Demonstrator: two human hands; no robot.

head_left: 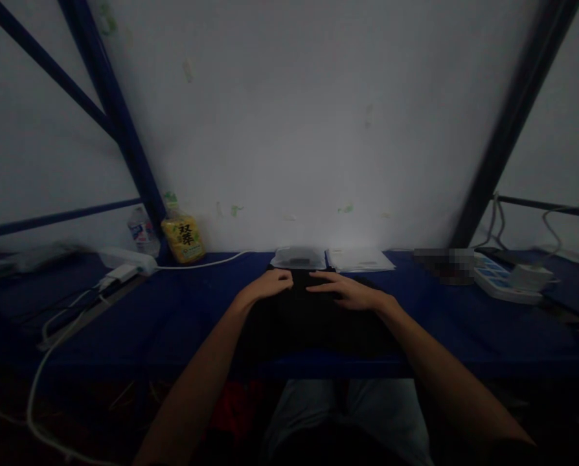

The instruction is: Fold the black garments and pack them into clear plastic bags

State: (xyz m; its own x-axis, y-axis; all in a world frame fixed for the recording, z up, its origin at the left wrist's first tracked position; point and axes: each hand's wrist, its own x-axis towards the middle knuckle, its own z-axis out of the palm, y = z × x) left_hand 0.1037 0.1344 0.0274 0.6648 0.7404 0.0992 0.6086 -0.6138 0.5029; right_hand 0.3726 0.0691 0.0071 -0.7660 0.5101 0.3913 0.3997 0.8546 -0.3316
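Note:
A dark black piece of cloth (313, 323) lies on the blue desk (182, 323) in front of me, looking like folded fabric. At its far left edge, my left hand (271, 283) rests with its fingers curled in against the cloth. My right hand (350, 290) lies on the far right part of the cloth, its fingers stretched out and apart, pointing left. Dim light hides the cloth's folds and exact kind. Just beyond the hands sit a clear plastic container (299, 258) and a stack of white papers (361, 259).
Toward the left stand a yellow drink pouch (183, 238) and a clear bottle (142, 233), beside a white power strip (129, 259) with cables. On the right lies another power strip (506, 281) with a white plug-in adapter. Blue metal posts (124, 136) frame the white wall.

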